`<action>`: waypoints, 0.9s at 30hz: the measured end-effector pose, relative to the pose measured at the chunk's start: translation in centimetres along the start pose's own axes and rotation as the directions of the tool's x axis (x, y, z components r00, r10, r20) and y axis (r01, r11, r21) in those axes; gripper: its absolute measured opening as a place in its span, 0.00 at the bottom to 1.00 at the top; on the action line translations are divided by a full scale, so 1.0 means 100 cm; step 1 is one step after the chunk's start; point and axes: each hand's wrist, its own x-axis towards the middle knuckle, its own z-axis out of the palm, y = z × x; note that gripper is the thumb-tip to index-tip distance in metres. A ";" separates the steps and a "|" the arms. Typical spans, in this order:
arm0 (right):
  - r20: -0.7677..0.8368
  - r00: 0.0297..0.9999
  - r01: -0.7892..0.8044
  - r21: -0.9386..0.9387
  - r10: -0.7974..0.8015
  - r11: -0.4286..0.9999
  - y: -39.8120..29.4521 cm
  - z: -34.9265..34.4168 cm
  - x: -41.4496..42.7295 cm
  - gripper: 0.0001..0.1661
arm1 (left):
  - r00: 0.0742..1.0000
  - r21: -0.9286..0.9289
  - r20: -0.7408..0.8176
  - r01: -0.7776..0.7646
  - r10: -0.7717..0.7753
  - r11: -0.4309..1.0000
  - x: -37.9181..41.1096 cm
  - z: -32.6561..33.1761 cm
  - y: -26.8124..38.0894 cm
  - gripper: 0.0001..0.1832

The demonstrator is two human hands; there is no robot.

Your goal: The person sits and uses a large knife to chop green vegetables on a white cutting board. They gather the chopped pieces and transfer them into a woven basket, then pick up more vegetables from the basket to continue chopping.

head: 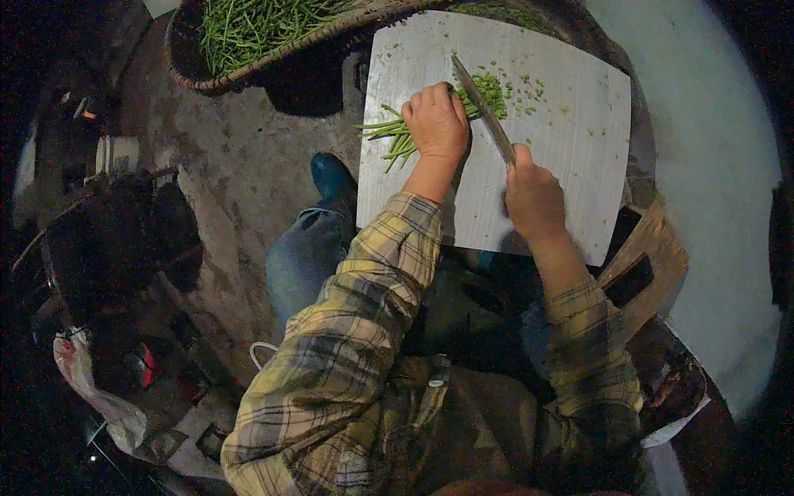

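Note:
My left hand (438, 121) presses a bundle of long green stalks (399, 134), perhaps green beans, onto a pale cutting board (552, 192). The stalks' loose ends fan out to the left of the hand. In my right hand (537, 193) is the handle of a knife (487, 115), whose blade slants up and to the left across the cut end of the bundle. Just right of the blade lies a small heap of chopped green pieces (493, 90), with more bits scattered over the board. My palm and fingers hide the middle of the bundle.
A woven basket (248, 71) of long green stalks (267, 28) stands beyond the board at the upper left. A wooden stool or frame (660, 248) sits at the right by a pale wall (707, 136). The floor (248, 149) is dark and stained, with a plastic bag (118, 409) at the lower left.

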 end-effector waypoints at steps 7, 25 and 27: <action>-0.072 0.997 0.001 -0.002 -0.001 1.000 -0.004 0.002 0.003 0.14 | 0.999 0.044 0.041 0.007 -0.009 0.999 0.001 -0.004 0.000 0.10; -0.080 0.991 0.110 0.005 -0.109 0.994 -0.011 -0.014 0.003 0.10 | 0.999 -0.038 0.034 0.020 -0.018 0.999 -0.005 0.004 -0.004 0.09; -0.054 0.991 0.122 0.006 -0.121 0.993 -0.002 -0.005 0.006 0.09 | 0.999 -0.036 0.044 0.021 -0.019 0.999 -0.005 0.005 -0.005 0.09</action>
